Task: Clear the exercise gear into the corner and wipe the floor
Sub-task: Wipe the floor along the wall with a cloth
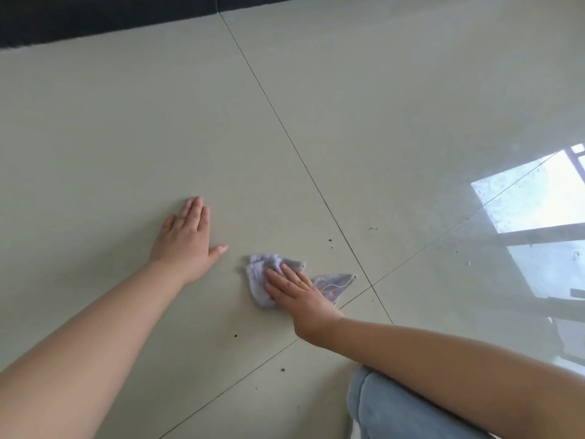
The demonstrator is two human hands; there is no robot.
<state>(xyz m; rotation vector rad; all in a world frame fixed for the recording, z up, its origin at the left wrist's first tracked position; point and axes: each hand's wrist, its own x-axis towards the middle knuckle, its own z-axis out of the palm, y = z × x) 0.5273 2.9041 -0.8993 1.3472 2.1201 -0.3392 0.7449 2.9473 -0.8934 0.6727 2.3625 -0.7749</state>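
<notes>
A crumpled pale lilac cloth (262, 274) lies on the glossy beige tiled floor (126, 137). My right hand (299, 297) presses flat on top of the cloth with straight fingers, covering its middle; one corner of the cloth sticks out to the right of the hand. My left hand (186, 237) rests flat on the bare tile to the left of the cloth, fingers straight and thumb spread, a short gap from it. No exercise gear is in view.
Small dark crumbs (330, 240) dot the tiles around the cloth. A dark skirting band (95, 17) runs along the far edge. A knee in light blue jeans (389, 410) sits at bottom right. A window's reflection (531, 198) shines on the floor at right.
</notes>
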